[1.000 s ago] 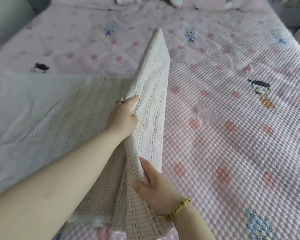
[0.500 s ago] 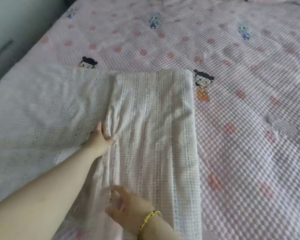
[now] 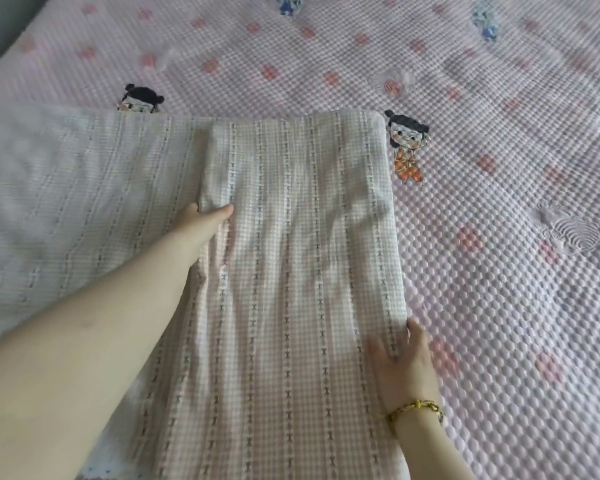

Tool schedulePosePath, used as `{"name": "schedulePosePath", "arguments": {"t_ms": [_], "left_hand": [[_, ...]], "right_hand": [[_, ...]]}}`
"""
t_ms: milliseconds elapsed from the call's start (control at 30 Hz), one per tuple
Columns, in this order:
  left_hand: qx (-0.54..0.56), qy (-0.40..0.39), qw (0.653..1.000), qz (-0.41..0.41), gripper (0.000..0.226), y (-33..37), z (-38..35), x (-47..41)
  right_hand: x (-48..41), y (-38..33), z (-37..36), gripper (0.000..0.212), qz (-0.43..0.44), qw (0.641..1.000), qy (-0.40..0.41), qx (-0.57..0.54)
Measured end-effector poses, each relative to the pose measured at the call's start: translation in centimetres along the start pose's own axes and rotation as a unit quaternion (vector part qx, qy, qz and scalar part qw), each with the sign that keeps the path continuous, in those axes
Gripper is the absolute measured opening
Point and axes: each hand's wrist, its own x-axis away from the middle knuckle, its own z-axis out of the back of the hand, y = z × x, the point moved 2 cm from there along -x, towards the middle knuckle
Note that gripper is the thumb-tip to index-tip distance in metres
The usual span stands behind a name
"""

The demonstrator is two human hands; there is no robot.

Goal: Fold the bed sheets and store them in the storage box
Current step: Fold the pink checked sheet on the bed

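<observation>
A checked beige-and-pink bed sheet [image 3: 291, 271] lies on the bed, its right part folded over into a long flat panel with a straight fold along the right side. My left hand [image 3: 205, 221] is at the panel's left edge. Its thumb lies on top and its fingers are hidden under the cloth, pinching that edge. My right hand [image 3: 400, 358], with a yellow bracelet on the wrist, lies flat with fingers apart on the panel's right fold edge. No storage box is in view.
The pink quilted bed cover [image 3: 499, 237] with red dots and cartoon figures [image 3: 407, 147] stretches to the right and beyond the sheet. The single-layer part of the sheet [image 3: 66, 209] spreads to the left. The bed's left edge [image 3: 0, 64] shows at top left.
The raised flap has come down flat onto the sheet. My right hand let go of its lower edge and slid right to the fold edge. My left hand stays at the flap's left edge.
</observation>
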Motion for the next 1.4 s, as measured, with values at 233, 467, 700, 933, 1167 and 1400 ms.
{"name": "schedulePosePath", "arguments": {"t_ms": [233,467,700,933,1167,1400], "left_hand": [[-0.023,0.006,0.986,-0.163,0.039,4.4,-2.3,-0.2],[-0.038,0.018,0.997,-0.061,0.063,0.1,-1.2,0.4],[-0.012,-0.006,0.996,-0.087,0.063,-2.2,-1.5,3.1],[0.007,-0.029,0.991,-0.133,0.06,-0.2,-2.3,6.2],[0.038,-0.126,0.974,-0.186,0.066,2.6,-10.8,9.9],[-0.057,-0.122,0.987,-0.083,0.051,0.9,-16.2,11.8]], "right_hand": [[-0.6,0.7,0.0,0.053,-0.031,0.996,0.03,-0.083],[-3.1,0.6,0.4,0.031,-0.07,0.99,-0.053,-0.11],[-7.5,-4.4,1.2,0.049,-0.02,0.985,-0.082,-0.148],[-6.2,-4.5,5.1,0.023,0.073,0.98,0.041,-0.178],[-6.2,-0.5,15.7,0.008,0.071,0.978,0.152,-0.126],[-9.5,6.3,16.8,0.071,-0.092,0.991,0.09,0.035]]}}
